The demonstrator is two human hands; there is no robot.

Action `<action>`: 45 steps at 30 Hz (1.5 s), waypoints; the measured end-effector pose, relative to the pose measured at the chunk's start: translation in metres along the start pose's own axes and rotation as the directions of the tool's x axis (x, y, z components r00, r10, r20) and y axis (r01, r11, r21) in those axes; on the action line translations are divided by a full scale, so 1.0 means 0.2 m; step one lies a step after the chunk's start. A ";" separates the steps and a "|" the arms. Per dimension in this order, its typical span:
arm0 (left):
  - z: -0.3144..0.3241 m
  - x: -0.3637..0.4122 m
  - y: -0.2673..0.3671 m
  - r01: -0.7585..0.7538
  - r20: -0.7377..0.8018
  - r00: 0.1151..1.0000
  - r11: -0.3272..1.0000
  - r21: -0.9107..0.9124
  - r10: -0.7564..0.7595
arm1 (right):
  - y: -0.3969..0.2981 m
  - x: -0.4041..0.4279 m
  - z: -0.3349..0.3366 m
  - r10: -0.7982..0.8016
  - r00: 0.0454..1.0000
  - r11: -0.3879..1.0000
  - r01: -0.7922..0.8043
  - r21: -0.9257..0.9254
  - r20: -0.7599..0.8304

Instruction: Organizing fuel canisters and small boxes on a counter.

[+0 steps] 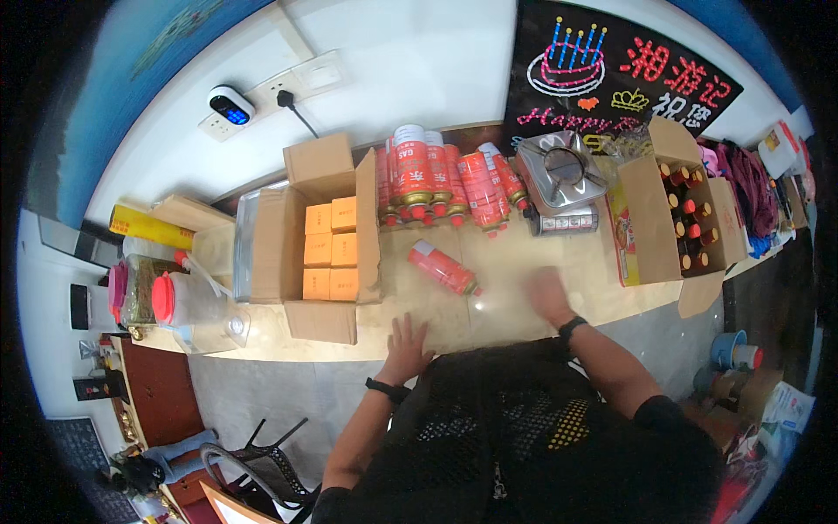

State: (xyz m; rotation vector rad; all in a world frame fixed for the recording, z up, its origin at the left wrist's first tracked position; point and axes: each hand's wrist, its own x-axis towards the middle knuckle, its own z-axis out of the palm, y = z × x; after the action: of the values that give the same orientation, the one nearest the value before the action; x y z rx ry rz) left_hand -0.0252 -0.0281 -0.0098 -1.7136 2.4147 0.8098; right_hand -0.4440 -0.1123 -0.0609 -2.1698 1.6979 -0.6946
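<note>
My left hand (407, 348) rests with fingers spread on the front edge of the wooden table (510, 308), holding nothing. Blurred, my right hand (547, 291) is over the table to the right of a single red gas canister (445, 267), which lies on its side; its fingers cannot be made out. Behind them, several red gas canisters (419, 170) are stacked against the wall. A metal portable stove (563, 171) sits at the back right. Left of the lying canister stands an opened cardboard box (281, 245) holding orange cartons (330, 249).
An opened cardboard box (648, 223) of capped bottles stands at the right. Plastic jars with red lids (167, 298) and a yellow roll (150, 226) are at the left end. A black chair (268, 465) and a person (163, 462) are at the lower left.
</note>
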 end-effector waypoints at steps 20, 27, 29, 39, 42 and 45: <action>-1.41 1.45 0.33 0.347 -0.511 0.756 0.912 -0.217 -0.409 | 0.46 -0.13 -0.35 0.562 0.742 0.651 -0.669 -0.358 -0.366; -1.42 1.38 0.42 0.270 -0.270 0.855 0.825 -0.495 -0.442 | 0.47 -0.16 -0.36 0.638 0.698 0.608 -0.716 -0.342 -0.325; -1.42 1.28 0.56 0.359 -0.262 0.821 0.815 -0.455 -0.508 | 0.49 -0.18 -0.35 0.619 0.703 0.602 -0.711 -0.364 -0.350; -0.98 1.27 0.43 0.045 -0.736 0.613 0.943 -0.330 -0.287 | 0.47 -0.14 -0.34 0.594 0.721 0.603 -0.692 -0.396 -0.356; -0.96 1.28 0.49 0.153 -0.732 0.589 0.936 -0.316 -0.343 | 0.49 -0.15 -0.33 0.579 0.727 0.581 -0.686 -0.438 -0.370; -0.94 1.26 0.56 0.229 -0.775 0.522 0.934 -0.274 -0.356 | 0.51 -0.16 -0.32 0.592 0.720 0.585 -0.692 -0.422 -0.361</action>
State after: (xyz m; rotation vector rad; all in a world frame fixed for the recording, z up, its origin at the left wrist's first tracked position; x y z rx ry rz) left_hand -0.1747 -0.3031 0.1051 -2.9754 2.3632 0.0865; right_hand -0.5677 -0.1033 -0.0661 -1.5289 2.8314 -0.2121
